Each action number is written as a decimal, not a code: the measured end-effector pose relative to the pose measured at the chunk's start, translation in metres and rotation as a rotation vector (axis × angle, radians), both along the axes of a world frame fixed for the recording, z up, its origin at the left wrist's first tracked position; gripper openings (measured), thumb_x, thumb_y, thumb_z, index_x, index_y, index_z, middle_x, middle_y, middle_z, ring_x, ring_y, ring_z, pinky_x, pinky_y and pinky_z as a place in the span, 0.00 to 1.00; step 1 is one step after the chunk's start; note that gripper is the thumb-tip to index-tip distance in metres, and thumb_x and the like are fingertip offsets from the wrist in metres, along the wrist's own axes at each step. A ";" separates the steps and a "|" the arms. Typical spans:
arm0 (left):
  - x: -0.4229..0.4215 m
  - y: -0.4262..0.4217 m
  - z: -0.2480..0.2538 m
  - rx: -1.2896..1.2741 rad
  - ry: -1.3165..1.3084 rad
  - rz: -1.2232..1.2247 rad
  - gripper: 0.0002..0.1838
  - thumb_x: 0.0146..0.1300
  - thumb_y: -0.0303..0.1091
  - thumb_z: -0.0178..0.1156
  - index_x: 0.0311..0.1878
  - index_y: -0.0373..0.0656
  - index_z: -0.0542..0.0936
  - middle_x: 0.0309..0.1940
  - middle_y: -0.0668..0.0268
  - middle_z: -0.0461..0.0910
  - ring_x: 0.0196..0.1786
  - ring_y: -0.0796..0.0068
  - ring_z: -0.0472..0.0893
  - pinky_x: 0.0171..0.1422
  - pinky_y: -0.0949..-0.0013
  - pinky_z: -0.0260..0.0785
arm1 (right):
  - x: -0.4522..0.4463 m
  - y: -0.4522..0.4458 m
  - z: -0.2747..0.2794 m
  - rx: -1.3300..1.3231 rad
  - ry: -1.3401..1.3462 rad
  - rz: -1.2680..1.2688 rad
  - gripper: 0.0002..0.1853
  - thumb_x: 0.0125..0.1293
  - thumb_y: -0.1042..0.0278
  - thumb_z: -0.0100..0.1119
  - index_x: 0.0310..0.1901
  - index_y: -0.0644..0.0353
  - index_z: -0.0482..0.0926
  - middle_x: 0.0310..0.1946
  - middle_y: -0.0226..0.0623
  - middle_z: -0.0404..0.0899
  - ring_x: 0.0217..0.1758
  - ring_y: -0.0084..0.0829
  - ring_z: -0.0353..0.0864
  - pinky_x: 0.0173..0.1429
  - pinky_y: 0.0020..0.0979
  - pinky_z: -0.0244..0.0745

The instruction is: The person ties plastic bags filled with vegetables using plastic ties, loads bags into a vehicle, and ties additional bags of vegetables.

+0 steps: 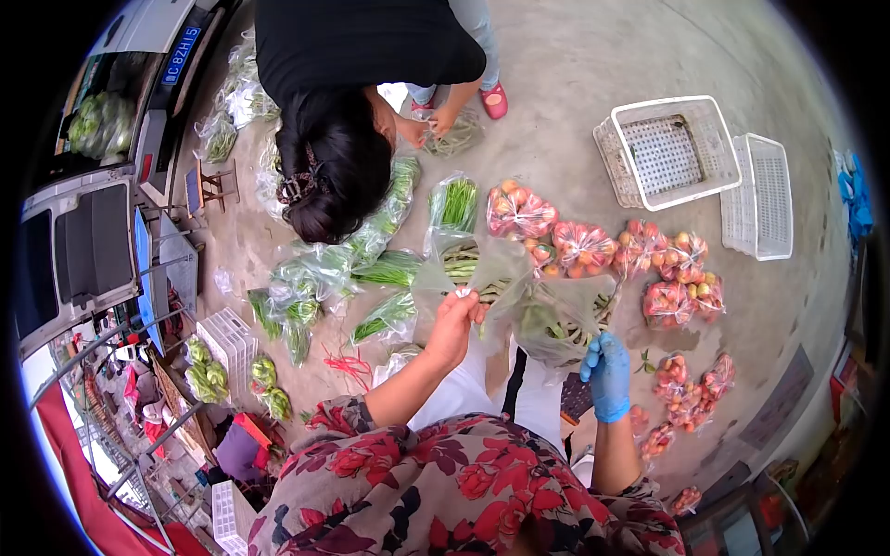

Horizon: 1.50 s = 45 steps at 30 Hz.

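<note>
Near the middle of the concrete floor (565, 83), the person in the flowered top (482, 473) works with both hands in front of the knees; the bare left hand (451, 326) has its thumb and fingers pinched together on thin clear plastic (505, 264); the blue-gloved right hand (608, 375) touches the right edge of a bag of green beans (561, 320), its fingers curled inward, though one cannot tell how firmly they grip; the bean bag lies between the two hands, nearer the right; whether the plastic at the left hand belongs to it cannot be told.

Just beyond the left hand lie another bag of beans (460, 264) and a bag of green stalks (455, 202); bagged greens (301, 292) spread toward the floor's left edge, where a van (88, 232) stands; bags of red produce (584, 247) run toward the right edge; two white crates (616, 167) sit farther off on that side; opposite, a co-worker in black (371, 42) bends over, both hands at a bag (454, 139).
</note>
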State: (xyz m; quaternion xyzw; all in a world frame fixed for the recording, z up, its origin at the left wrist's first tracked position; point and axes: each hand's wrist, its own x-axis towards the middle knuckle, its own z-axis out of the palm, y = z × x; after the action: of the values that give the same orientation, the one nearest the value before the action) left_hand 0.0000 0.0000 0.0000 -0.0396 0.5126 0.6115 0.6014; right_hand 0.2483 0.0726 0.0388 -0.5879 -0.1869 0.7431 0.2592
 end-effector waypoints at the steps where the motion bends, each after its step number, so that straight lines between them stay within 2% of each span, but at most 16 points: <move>1: 0.010 -0.006 -0.007 -0.019 -0.003 0.014 0.06 0.58 0.33 0.55 0.30 0.44 0.69 0.20 0.73 0.63 0.27 0.78 0.65 0.42 0.72 0.59 | 0.006 0.001 0.003 -0.008 -0.037 -0.009 0.13 0.67 0.62 0.44 0.32 0.61 0.73 0.15 0.27 0.66 0.13 0.21 0.63 0.17 0.21 0.61; 2: 0.016 -0.005 -0.012 -0.027 -0.001 0.028 0.05 0.58 0.32 0.54 0.30 0.44 0.69 0.20 0.73 0.63 0.27 0.78 0.65 0.39 0.74 0.58 | 0.012 0.006 0.004 -0.004 -0.068 -0.018 0.13 0.67 0.62 0.44 0.31 0.62 0.73 0.15 0.27 0.66 0.13 0.20 0.63 0.16 0.21 0.60; 3: -0.038 -0.013 0.006 -0.021 0.188 0.066 0.05 0.59 0.31 0.53 0.29 0.44 0.69 0.20 0.73 0.63 0.26 0.78 0.64 0.39 0.74 0.58 | -0.035 -0.002 -0.019 0.049 0.073 0.013 0.13 0.67 0.62 0.44 0.31 0.62 0.73 0.15 0.27 0.66 0.13 0.20 0.63 0.16 0.21 0.60; 5: -0.007 -0.051 0.035 -0.207 0.155 0.124 0.06 0.59 0.29 0.51 0.27 0.44 0.67 0.19 0.73 0.62 0.25 0.78 0.62 0.39 0.72 0.59 | -0.002 -0.034 0.013 -0.030 -0.058 0.078 0.13 0.67 0.62 0.44 0.31 0.62 0.74 0.15 0.27 0.66 0.13 0.20 0.62 0.16 0.21 0.59; 9: 0.010 -0.072 0.031 -0.129 0.176 0.142 0.03 0.58 0.28 0.53 0.30 0.41 0.70 0.21 0.71 0.66 0.26 0.78 0.64 0.37 0.73 0.59 | 0.011 -0.041 0.018 -0.020 -0.111 0.175 0.13 0.67 0.63 0.45 0.31 0.63 0.74 0.14 0.27 0.66 0.12 0.19 0.62 0.16 0.21 0.58; 12: 0.016 -0.087 0.037 -0.183 0.211 0.242 0.02 0.58 0.27 0.52 0.31 0.39 0.71 0.22 0.69 0.67 0.26 0.77 0.65 0.37 0.72 0.60 | 0.007 -0.048 0.014 0.019 -0.097 0.287 0.14 0.67 0.63 0.44 0.30 0.63 0.75 0.15 0.28 0.68 0.12 0.19 0.62 0.16 0.20 0.59; 18: 0.030 -0.147 0.020 -0.145 0.174 0.523 0.07 0.57 0.26 0.52 0.37 0.33 0.73 0.27 0.64 0.71 0.30 0.73 0.70 0.43 0.70 0.62 | -0.002 -0.051 -0.003 0.065 -0.115 0.528 0.13 0.67 0.64 0.43 0.34 0.62 0.75 0.17 0.27 0.70 0.14 0.18 0.65 0.19 0.19 0.60; 21: 0.035 -0.185 0.014 -0.213 0.113 0.618 0.06 0.58 0.25 0.51 0.37 0.35 0.73 0.28 0.65 0.74 0.33 0.74 0.74 0.43 0.71 0.63 | -0.017 -0.059 -0.002 0.082 -0.139 0.621 0.13 0.67 0.65 0.43 0.33 0.62 0.76 0.18 0.27 0.70 0.15 0.18 0.65 0.19 0.19 0.60; 22: 0.037 -0.196 0.012 -0.230 0.111 0.628 0.07 0.58 0.27 0.52 0.39 0.36 0.73 0.28 0.65 0.75 0.36 0.72 0.75 0.47 0.69 0.61 | -0.022 -0.064 -0.004 0.079 -0.152 0.643 0.13 0.66 0.65 0.44 0.33 0.62 0.77 0.18 0.27 0.70 0.14 0.18 0.64 0.18 0.19 0.60; 25: 0.039 -0.237 -0.007 -0.298 -0.010 0.679 0.10 0.58 0.31 0.51 0.42 0.38 0.71 0.28 0.66 0.75 0.41 0.71 0.74 0.50 0.69 0.58 | -0.034 -0.085 -0.024 0.119 -0.267 0.813 0.12 0.65 0.65 0.45 0.32 0.61 0.77 0.18 0.28 0.71 0.16 0.18 0.65 0.21 0.21 0.61; 28: 0.046 -0.267 -0.016 -0.316 -0.079 0.691 0.12 0.57 0.33 0.52 0.44 0.40 0.70 0.33 0.65 0.75 0.45 0.71 0.74 0.50 0.71 0.56 | -0.044 -0.103 -0.049 0.229 -0.356 0.975 0.11 0.63 0.65 0.47 0.31 0.61 0.77 0.19 0.29 0.72 0.19 0.18 0.66 0.24 0.22 0.62; 32: 0.056 -0.318 -0.033 -0.314 -0.125 0.796 0.14 0.57 0.33 0.51 0.46 0.40 0.69 0.36 0.64 0.76 0.47 0.70 0.74 0.48 0.70 0.58 | -0.076 -0.129 -0.081 0.260 -0.406 1.088 0.11 0.63 0.64 0.46 0.31 0.59 0.76 0.18 0.27 0.69 0.17 0.18 0.63 0.20 0.20 0.58; 37: 0.077 -0.357 -0.057 -0.380 -0.198 0.952 0.13 0.57 0.34 0.52 0.45 0.40 0.72 0.33 0.65 0.77 0.44 0.73 0.74 0.47 0.71 0.56 | -0.099 -0.167 -0.126 0.328 -0.445 1.331 0.11 0.61 0.62 0.48 0.32 0.60 0.75 0.19 0.30 0.70 0.21 0.21 0.66 0.25 0.24 0.63; 41: 0.102 -0.371 -0.110 -0.449 -0.243 1.057 0.10 0.58 0.34 0.51 0.41 0.42 0.73 0.33 0.65 0.77 0.39 0.75 0.73 0.45 0.70 0.59 | -0.094 -0.178 -0.201 0.426 -0.447 1.565 0.13 0.60 0.60 0.50 0.35 0.62 0.74 0.21 0.33 0.71 0.22 0.23 0.68 0.27 0.26 0.66; 42: 0.106 -0.375 -0.120 -0.465 -0.252 1.080 0.09 0.59 0.34 0.51 0.41 0.42 0.73 0.33 0.65 0.77 0.39 0.76 0.73 0.43 0.70 0.61 | -0.116 -0.182 -0.180 0.507 -0.482 1.663 0.14 0.59 0.59 0.51 0.35 0.63 0.73 0.22 0.34 0.71 0.22 0.24 0.69 0.27 0.27 0.66; 45: 0.113 -0.381 -0.162 -0.496 -0.245 1.163 0.07 0.60 0.34 0.51 0.39 0.44 0.74 0.31 0.66 0.76 0.36 0.76 0.71 0.39 0.68 0.64 | -0.140 -0.192 -0.222 0.313 -0.425 1.674 0.14 0.59 0.59 0.51 0.35 0.63 0.71 0.22 0.34 0.71 0.21 0.24 0.68 0.25 0.27 0.65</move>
State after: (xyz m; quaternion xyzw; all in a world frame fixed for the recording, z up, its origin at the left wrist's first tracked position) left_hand 0.1134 -0.3810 -0.1624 -0.5184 0.4613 0.6920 0.1990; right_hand 0.1083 -0.1198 -0.1836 -0.3412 -0.7011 0.5298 -0.3338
